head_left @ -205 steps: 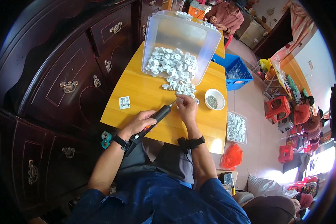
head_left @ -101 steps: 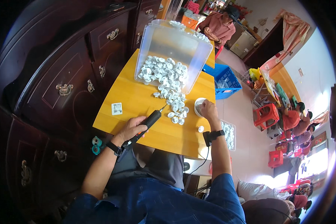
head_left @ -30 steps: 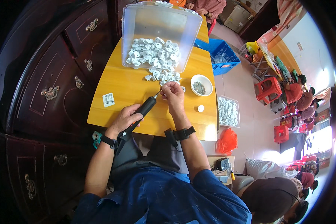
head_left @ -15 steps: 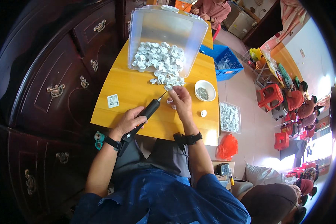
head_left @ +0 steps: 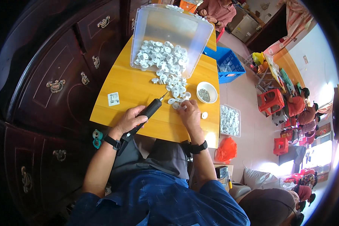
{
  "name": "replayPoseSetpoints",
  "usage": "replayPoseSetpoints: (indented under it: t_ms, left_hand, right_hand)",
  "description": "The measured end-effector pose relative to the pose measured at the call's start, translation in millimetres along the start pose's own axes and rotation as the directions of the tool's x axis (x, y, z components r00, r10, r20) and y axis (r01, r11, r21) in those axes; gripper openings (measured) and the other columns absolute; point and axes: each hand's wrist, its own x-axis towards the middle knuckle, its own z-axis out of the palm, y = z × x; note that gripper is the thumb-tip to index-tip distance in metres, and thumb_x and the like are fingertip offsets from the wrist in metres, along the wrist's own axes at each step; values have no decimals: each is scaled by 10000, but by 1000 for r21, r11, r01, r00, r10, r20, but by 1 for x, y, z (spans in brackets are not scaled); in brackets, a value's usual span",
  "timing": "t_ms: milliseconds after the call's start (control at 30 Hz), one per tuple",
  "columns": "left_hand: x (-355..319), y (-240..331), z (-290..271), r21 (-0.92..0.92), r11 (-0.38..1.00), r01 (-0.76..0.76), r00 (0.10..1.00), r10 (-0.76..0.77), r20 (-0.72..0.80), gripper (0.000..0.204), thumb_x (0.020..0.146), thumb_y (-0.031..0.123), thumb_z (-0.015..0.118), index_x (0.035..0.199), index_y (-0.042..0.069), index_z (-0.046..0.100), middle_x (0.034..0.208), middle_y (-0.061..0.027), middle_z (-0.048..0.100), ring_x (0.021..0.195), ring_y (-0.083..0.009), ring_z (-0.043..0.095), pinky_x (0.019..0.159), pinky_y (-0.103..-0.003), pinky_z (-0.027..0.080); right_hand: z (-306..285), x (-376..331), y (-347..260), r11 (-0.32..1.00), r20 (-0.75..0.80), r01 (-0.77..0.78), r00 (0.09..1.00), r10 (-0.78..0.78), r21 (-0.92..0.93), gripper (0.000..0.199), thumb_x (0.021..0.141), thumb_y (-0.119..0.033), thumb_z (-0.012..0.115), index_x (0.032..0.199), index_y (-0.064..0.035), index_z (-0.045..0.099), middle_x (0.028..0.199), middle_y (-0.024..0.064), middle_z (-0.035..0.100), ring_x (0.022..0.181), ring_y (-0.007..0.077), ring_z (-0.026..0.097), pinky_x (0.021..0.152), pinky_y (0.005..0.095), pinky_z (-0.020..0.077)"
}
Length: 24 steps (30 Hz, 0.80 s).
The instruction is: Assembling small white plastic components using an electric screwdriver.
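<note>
My left hand (head_left: 130,120) is wrapped round a black electric screwdriver (head_left: 151,109), its thin bit slanting up toward the pile. Beside the near end of that pile, my right hand (head_left: 192,113) has its fingertips pinched on a small white plastic part (head_left: 183,107), mostly hidden by the fingers. Loose white round plastic parts (head_left: 162,56) spill from a clear plastic bin (head_left: 173,26) lying on its side. A white bowl (head_left: 214,98) of small metal screws (head_left: 203,94) stands right of the pile. One white disc-shaped part (head_left: 204,115) lies alone beside my right hand.
A printed label (head_left: 113,99) lies on the yellow wooden table (head_left: 135,88). Dark drawers (head_left: 60,75) line the left side. Right of the table are a blue crate (head_left: 233,71), a tray of white parts (head_left: 230,120) and a red bag (head_left: 226,150). A person (head_left: 218,15) sits at the far end.
My right hand has moved from near the screwdriver's tip toward me, down to the loose parts at the pile's near end. My left hand still holds the screwdriver in nearly the same place.
</note>
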Motion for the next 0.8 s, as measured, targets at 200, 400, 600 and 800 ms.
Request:
replayPoseSetpoints:
  t_ms: [200, 400, 600, 800]
  left_hand:
    - [-2, -1, 0, 26, 1000, 1, 1000, 0, -31, 393, 867, 247, 634, 1163, -8, 587, 818, -25, 608, 660, -82, 586, 616, -236, 506]
    - [-2, 2, 1, 22, 1000, -4, 1000, 4, -20, 385, 873, 234, 628, 1168, -9, 587, 830, -25, 609, 675, -83, 587, 627, -236, 507]
    - [-3, -3, -1, -20, 1000, 2, 1000, -2, -15, 362, 879, 204, 623, 1171, -6, 584, 820, -15, 600, 661, -82, 580, 623, -235, 502]
    - [-1, 2, 1, -7, 1000, 21, 1000, -21, -12, 353, 876, 206, 626, 1158, -3, 584, 817, -12, 599, 649, -80, 578, 616, -233, 494]
  right_hand:
    - [-1, 4, 7, 998, 27, -67, 997, 67, -8, 271, 720, -139, 798, 896, -29, 623, 886, 149, 628, 686, 253, 645, 629, 372, 521]
    - [-7, 2, 15, 866, 229, -262, 957, 176, 427, 245, 849, -147, 715, 1045, -34, 623, 921, 96, 668, 772, 186, 650, 673, 294, 519]
    - [-9, 5, -6, -103, 546, -537, 826, 138, 838, 213, 995, -148, 560, 1181, -46, 579, 1076, 65, 664, 894, 150, 656, 739, 233, 539]
    - [6, 11, -8, -192, 544, -518, 832, 115, 833, 232, 993, -130, 557, 1213, -56, 557, 1082, 59, 649, 901, 141, 652, 752, 234, 522]
